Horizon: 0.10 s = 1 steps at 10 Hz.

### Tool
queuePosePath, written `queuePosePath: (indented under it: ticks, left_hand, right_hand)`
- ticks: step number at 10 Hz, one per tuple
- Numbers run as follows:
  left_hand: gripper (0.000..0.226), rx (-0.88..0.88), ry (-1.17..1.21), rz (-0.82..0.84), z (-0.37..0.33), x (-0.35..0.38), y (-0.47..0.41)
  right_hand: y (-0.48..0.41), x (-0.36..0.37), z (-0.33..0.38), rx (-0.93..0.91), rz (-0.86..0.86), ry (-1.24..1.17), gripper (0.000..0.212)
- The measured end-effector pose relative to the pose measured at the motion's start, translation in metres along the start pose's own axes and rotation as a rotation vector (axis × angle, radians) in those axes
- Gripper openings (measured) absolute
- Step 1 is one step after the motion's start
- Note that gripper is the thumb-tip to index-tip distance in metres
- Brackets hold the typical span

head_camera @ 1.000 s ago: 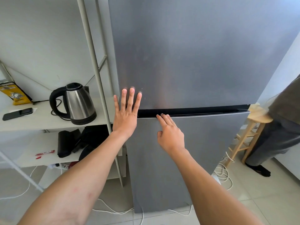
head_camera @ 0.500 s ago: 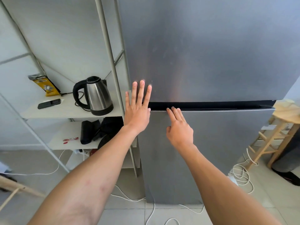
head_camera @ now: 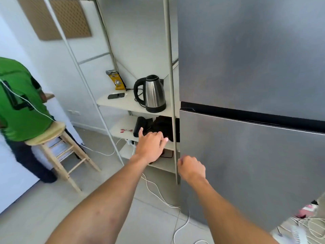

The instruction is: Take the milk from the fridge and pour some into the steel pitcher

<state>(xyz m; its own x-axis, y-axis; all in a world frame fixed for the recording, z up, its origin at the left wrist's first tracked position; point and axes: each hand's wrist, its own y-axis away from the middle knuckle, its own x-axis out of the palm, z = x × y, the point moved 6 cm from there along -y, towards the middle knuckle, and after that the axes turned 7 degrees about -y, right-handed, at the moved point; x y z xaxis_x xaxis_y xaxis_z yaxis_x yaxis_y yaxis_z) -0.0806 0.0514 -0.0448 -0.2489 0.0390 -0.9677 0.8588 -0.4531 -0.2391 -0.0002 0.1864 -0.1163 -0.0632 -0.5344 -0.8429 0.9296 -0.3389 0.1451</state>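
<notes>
Tiled floor point(head_camera: 52, 208); fridge point(head_camera: 246, 155) upright, closed; left hand point(head_camera: 151, 145) loose, empty; right hand point(head_camera: 192, 167) grip curled, contents unclear.

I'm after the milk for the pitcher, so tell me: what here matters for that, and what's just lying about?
For the job: fridge, both doors shut; left hand; right hand at the lower door's edge. Milk and pitcher not in view.

Lying about: kettle, phone, yellow bag, stool, cables.

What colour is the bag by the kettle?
The bag is yellow, seen in the head view.
</notes>
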Motion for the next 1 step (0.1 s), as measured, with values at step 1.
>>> queuePosePath:
  ticks: [1]
  left_hand:
    - [0.04, -0.13, -0.038, 0.084, 0.0372, 0.0047, 0.0357]
  right_hand:
    - [0.0101, 0.0182, 0.0288, -0.09, 0.104, 0.012, 0.041]
